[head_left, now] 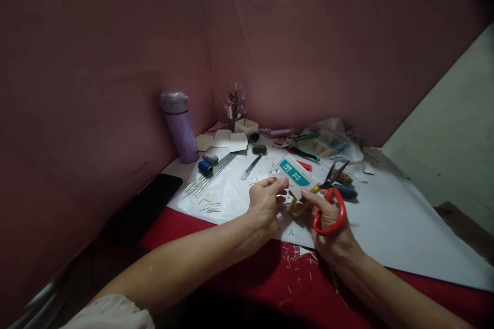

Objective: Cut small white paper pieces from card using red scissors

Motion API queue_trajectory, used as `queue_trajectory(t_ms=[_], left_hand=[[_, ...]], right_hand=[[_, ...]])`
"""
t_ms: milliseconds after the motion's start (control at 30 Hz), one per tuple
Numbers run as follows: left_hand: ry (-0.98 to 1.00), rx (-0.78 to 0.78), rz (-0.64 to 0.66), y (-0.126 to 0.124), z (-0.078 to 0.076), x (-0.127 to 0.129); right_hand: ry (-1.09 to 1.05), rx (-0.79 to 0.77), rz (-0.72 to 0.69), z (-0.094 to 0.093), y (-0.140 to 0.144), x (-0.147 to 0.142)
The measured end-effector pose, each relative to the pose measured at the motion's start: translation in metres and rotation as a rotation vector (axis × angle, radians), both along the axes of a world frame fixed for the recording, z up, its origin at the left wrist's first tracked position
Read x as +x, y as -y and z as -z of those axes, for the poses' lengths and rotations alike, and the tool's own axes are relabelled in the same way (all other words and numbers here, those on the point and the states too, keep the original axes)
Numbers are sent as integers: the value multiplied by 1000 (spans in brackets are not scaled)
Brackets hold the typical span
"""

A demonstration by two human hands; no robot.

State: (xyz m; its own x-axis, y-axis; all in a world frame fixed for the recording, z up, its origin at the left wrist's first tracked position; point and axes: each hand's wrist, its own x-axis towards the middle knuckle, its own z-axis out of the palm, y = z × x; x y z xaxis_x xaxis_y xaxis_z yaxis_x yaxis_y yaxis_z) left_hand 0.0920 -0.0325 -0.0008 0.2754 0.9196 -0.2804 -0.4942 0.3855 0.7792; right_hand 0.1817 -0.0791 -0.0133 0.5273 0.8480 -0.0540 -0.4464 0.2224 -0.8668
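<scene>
A white card with a teal printed band is held up between my hands over the table. My left hand is closed, thumb and fingers pinching the card's near left edge. Closed around a pair of scissors with a red handle is my right hand; its thumb tip also meets the card's lower right corner. The dark blades stand apart and point away, up and to the right. A yellow loop shows by the right fingers; whether it belongs to the scissors I cannot tell. Paper scraps lie below on red cloth.
Thin wires, a blue thread spool, a green spool and a pen lie left. Behind are a purple bottle, green-handled pliers and a plastic bag. A black phone-like slab rests at the left edge.
</scene>
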Motion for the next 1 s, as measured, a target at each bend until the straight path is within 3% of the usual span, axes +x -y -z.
queue_trajectory(t_ms=[167, 267, 433, 633, 900, 1000], left_hand=[[125, -67, 62, -3, -6, -4], [121, -52, 21, -5, -4, -5], [117, -18, -23, -5, 1, -4], [191, -73, -15, 0, -5, -4], [199, -60, -37, -1, -2, -2], [198, -41, 14, -1, -2, -3]], right_hand=[[-56, -36, -92, -12, -4, -13], [-37, -16, -80, -17, -9, -18], [24, 40, -3, -10, -17, -15], [39, 71, 6, 0, -20, -20], [6, 63, 33, -3, -25, -22], [35, 66, 40, -3, -25, -18]])
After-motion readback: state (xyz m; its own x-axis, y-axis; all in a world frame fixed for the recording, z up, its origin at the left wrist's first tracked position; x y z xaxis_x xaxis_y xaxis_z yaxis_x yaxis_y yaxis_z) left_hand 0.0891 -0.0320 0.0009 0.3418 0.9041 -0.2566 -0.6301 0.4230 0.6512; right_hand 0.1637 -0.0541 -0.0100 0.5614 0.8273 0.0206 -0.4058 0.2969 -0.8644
